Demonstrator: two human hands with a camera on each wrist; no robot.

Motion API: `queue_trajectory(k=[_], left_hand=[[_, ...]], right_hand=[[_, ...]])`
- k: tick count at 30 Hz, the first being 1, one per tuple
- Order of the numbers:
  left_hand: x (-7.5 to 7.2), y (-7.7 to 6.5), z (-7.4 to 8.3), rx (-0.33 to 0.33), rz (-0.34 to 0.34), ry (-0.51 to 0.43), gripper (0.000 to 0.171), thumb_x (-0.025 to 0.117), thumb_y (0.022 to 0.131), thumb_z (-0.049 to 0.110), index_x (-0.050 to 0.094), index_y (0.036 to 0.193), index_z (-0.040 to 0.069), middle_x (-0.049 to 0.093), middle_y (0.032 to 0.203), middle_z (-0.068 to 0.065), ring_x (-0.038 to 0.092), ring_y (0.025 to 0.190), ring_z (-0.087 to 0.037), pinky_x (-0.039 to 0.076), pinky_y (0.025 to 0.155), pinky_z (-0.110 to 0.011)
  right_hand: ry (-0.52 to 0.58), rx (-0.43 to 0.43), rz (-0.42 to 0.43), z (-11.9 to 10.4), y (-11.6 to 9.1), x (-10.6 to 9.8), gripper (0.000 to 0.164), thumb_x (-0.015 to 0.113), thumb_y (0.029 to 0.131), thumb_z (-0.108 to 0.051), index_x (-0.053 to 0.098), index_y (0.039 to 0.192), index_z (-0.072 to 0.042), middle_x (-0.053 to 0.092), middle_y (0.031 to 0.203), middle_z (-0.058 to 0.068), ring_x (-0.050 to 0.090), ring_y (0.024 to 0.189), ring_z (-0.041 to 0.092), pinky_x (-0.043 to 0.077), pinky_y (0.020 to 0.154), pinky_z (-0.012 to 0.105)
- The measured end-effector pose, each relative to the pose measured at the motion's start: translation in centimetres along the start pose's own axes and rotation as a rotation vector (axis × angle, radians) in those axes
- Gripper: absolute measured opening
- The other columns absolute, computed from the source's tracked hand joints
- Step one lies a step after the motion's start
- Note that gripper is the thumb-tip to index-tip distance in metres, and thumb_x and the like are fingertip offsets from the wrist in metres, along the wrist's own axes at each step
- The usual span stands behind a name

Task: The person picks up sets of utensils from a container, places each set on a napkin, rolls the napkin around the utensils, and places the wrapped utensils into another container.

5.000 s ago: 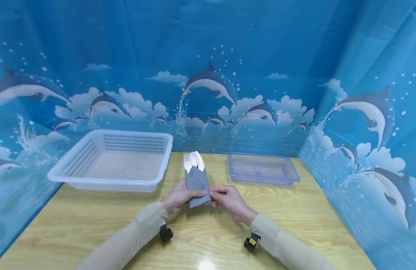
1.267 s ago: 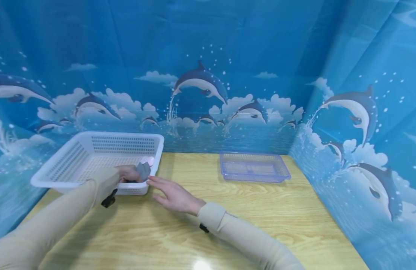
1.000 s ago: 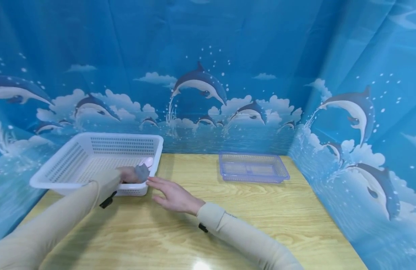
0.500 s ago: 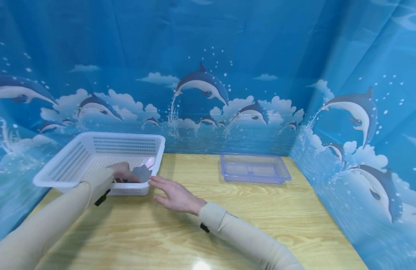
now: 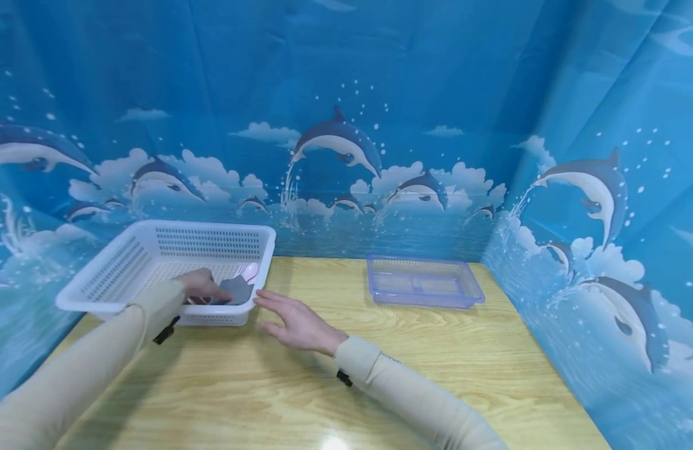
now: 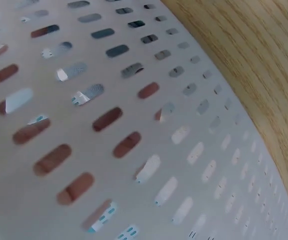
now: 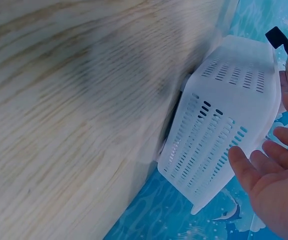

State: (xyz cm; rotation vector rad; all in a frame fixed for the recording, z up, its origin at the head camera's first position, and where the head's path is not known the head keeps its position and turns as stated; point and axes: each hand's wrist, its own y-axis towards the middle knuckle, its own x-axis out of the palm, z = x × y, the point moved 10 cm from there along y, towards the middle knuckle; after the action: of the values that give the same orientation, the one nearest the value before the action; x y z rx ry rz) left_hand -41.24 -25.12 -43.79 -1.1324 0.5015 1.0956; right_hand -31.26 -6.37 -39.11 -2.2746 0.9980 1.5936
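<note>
A folded grey napkin pouch (image 5: 236, 291) lies in the right front corner of the white plastic basket (image 5: 166, 307). The heads of a pale pink spoon (image 5: 250, 270) and a fork (image 5: 239, 270) stick out of its far end. My left hand (image 5: 199, 284) reaches over the basket's front rim, its extended index finger at the pouch's left side; the other fingers are mostly hidden. Only slivers of that hand show through the slots in the left wrist view. My right hand (image 5: 301, 324) is spread, its fingertips at the basket's right front corner.
A shallow translucent purple basket (image 5: 425, 300) stands at the back right of the wooden table (image 5: 425, 356). Behind and beside the table hangs a blue curtain (image 5: 346, 62) printed with dolphins.
The pouch with its cutlery, earlier held between both hands mid-table, now lies in the white basket. My left hand has let go of it and drawn slightly left; my right hand stays at the corner.
</note>
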Motion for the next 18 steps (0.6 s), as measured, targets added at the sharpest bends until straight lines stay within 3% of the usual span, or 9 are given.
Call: queue_trajectory(k=[6, 13, 18], left_hand=[[-0.2, 0.2, 0.0, -0.010, -0.008, -0.016, 0.077, 0.072, 0.085, 0.039, 0.043, 0.125, -0.019, 0.057, 0.117, -0.032, 0.063, 0.102, -0.037, 0.052, 0.089, -0.044], [-0.2, 0.3, 0.0, -0.068, 0.003, -0.048, 0.077, 0.070, 0.088, 0.036, 0.038, 0.131, -0.019, 0.053, 0.121, -0.034, 0.061, 0.108, -0.040, 0.050, 0.092, -0.046], [-0.3, 0.0, 0.1, -0.040, -0.004, -0.051, 0.072, 0.067, 0.090, 0.037, 0.042, 0.129, -0.017, 0.055, 0.119, -0.033, 0.062, 0.105, -0.040, 0.052, 0.088, -0.046]], right_hand=[[0.006, -0.001, 0.023, 0.3, 0.0, -0.5, 0.053, 0.053, 0.101, -0.026, 0.039, 0.149, -0.010, 0.032, 0.159, 0.007, 0.036, 0.144, 0.019, 0.030, 0.117, 0.030], [0.002, 0.006, 0.059, 0.7, -0.1, -1.0, 0.053, 0.056, 0.099, -0.022, 0.040, 0.148, -0.008, 0.038, 0.156, 0.009, 0.040, 0.141, 0.021, 0.032, 0.116, 0.030], [0.018, 0.027, 0.049, 1.1, -0.3, -1.1, 0.054, 0.054, 0.100, -0.023, 0.038, 0.150, -0.010, 0.036, 0.157, 0.007, 0.038, 0.142, 0.020, 0.031, 0.116, 0.031]])
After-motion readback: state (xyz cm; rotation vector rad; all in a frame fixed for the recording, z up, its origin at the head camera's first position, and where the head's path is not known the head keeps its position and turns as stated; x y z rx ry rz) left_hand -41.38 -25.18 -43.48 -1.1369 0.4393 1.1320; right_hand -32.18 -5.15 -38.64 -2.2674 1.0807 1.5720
